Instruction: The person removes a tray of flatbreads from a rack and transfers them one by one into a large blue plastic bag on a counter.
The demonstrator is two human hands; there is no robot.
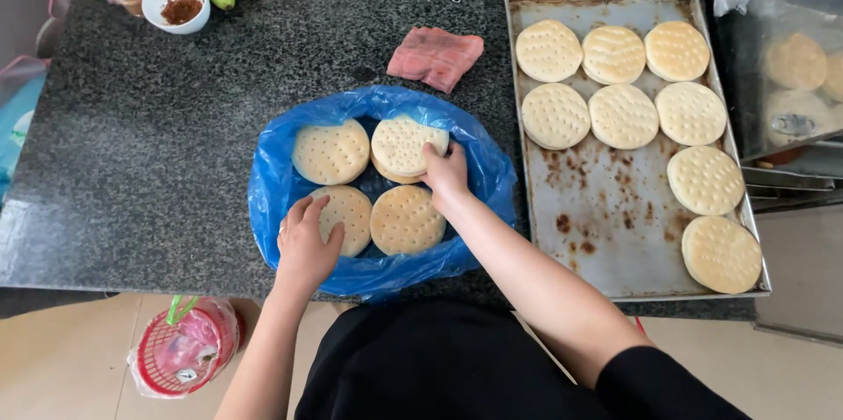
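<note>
Black clothing [439,358] is filling the bottom of the view, and both bare arms are reaching forward from it over the dark speckled bench [176,122]. The left hand [307,244] is resting flat on the near-left flatbread [347,214], its fingers [303,209] spread slightly apart on top of it rather than gripping. The right hand [448,172] is holding the edge of the top flatbread [404,146], its fingers curled down onto it. Both rounds are lying inside the open blue plastic bag [492,183], with two more pale rounds sitting between and beside the hands. To the right of the right fingers, a stained metal baking tray [606,209] is carrying more dotted flatbreads. Beyond the fingers, a folded pink cloth [435,57] is lying on the bench.
</note>
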